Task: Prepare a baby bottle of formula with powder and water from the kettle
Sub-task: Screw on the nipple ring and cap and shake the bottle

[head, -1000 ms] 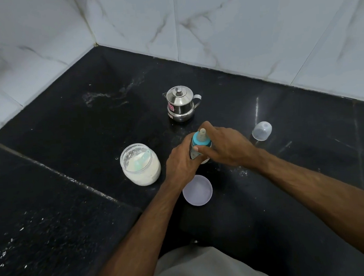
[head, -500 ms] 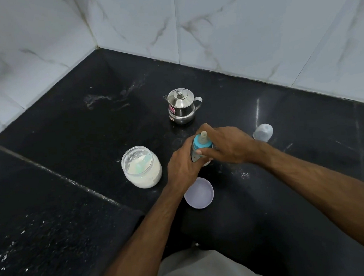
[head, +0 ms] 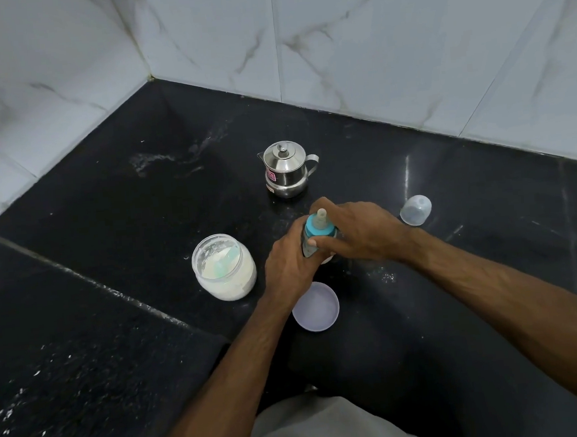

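the fingers (head: 318,205) of the right hand (head: 360,233) are curled over the teal collar (head: 318,230) of the bottle (head: 311,242), with the thumb pressed on the collar's near side and the pale teat (head: 321,216) poking up between thumb and forefinger. the left hand (head: 288,264) is wrapped round the bottle's body from the left, its fingers clenched on it and hidden behind the bottle. the bottle stands upright on the black worktop (head: 108,203); whether its base lifts off the surface cannot be told, as both hands cover it.

just near of the left wrist lies a pale round lid (head: 315,307), flat on the worktop, partly under the forearm. to the left of the hands, near but apart, stands the open jar (head: 224,267) of white powder with a pale green scoop (head: 227,260) inside it. beyond the hands, toward the wall, sits the steel kettle (head: 285,169), lid on, handle to the right. to the right of the right hand, apart from it, a clear cap (head: 415,210) lies tipped on its side.

white tiled walls (head: 370,42) close the worktop at the back and left, meeting in a corner at upper left. a seam runs across the worktop from left edge toward the near middle. bare worktop spreads wide at far left, at right beyond the cap, and behind the jar, with faint powder smears left of the kettle and specks near the right wrist.
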Motion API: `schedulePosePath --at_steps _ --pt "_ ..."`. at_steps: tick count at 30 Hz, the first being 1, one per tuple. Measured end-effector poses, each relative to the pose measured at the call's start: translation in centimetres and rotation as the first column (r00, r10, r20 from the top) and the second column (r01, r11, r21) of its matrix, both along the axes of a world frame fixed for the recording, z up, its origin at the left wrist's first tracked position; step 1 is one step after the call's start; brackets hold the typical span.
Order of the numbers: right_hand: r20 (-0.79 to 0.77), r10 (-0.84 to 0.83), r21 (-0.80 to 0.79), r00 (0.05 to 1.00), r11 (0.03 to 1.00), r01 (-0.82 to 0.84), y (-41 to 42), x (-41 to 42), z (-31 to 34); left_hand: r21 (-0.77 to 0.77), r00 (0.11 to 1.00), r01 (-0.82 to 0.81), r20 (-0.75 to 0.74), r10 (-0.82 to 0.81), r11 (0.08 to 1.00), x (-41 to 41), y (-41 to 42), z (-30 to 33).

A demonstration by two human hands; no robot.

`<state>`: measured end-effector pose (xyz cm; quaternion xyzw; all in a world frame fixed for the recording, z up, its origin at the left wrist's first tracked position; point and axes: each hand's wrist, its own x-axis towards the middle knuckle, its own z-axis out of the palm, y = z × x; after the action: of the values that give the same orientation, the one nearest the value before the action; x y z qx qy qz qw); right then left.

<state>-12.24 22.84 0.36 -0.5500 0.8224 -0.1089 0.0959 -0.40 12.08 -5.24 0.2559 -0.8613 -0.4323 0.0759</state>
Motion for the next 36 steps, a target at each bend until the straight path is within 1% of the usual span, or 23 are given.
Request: schedulePosePath --at_steps 3,7,10,13,15,17,21,26,28,30,33,36 --pt "-0.026 -0.045 -0.028 0.999 0.999 0.045 0.0 0.4 -0.5 0.015 1.0 -0.004 -0.027 0.004 1.0 0.1 0.2 -0.1" --pt "0.008 -0.098 -0.08 0.995 0.992 0.098 0.4 0.9 -1.5 0.009 0.998 -0.01 -0.058 0.01 1.0 0.3 0.3 -0.2" --pt "0.081 -0.079 -0.071 0.994 0.994 0.085 0.7 0.7 -1.5 0.013 0.995 -0.01 -0.103 0.011 1.0 0.6 0.5 -0.2" --pt "0.205 -0.054 -0.13 0.977 0.988 0.082 1.3 0.5 -1.2 0.043 0.994 -0.012 -0.109 0.017 0.999 0.6 0.6 -0.5" --pt "0.27 -0.09 -0.178 0.959 0.974 0.141 1.8 0.4 -1.2 0.07 0.993 -0.003 -0.114 0.011 0.998 0.5 0.7 -0.6" --pt "0.294 -0.152 -0.22 0.944 0.95 0.222 2.5 0.2 -1.6 0.087 0.99 0.009 -0.14 0.004 0.996 0.3 0.7 -0.2" --pt "0.259 -0.29 -0.288 0.921 0.888 0.36 3.6 -1.0 -2.2 0.08 0.989 0.017 -0.147 -0.005 0.997 0.0 0.3 0.1" --pt "0.086 -0.485 -0.421 0.87 0.774 0.473 5.7 -3.7 -3.1 0.079 0.989 0.023 -0.149 -0.011 0.997 -0.3 0.3 -0.2" --pt "0.052 -0.544 -0.421 0.838 0.749 0.512 6.7 -4.9 -3.7 0.086 0.99 0.023 -0.144 -0.011 0.996 -0.4 0.3 -0.2" --pt "0.057 -0.598 -0.386 0.8 0.725 0.57 7.5 -5.8 -4.3 0.093 0.991 0.025 -0.134 -0.012 0.995 -0.4 0.3 -0.3" --pt "0.105 -0.647 -0.327 0.755 0.695 0.641 8.6 -6.2 -5.4 0.097 0.99 0.029 -0.137 -0.016 0.995 -0.4 0.4 -0.4" --pt "0.157 -0.662 -0.24 0.733 0.694 0.678 9.3 -5.9 -6.6 0.091 0.992 0.03 -0.122 -0.019 0.995 -0.4 0.4 -0.5"
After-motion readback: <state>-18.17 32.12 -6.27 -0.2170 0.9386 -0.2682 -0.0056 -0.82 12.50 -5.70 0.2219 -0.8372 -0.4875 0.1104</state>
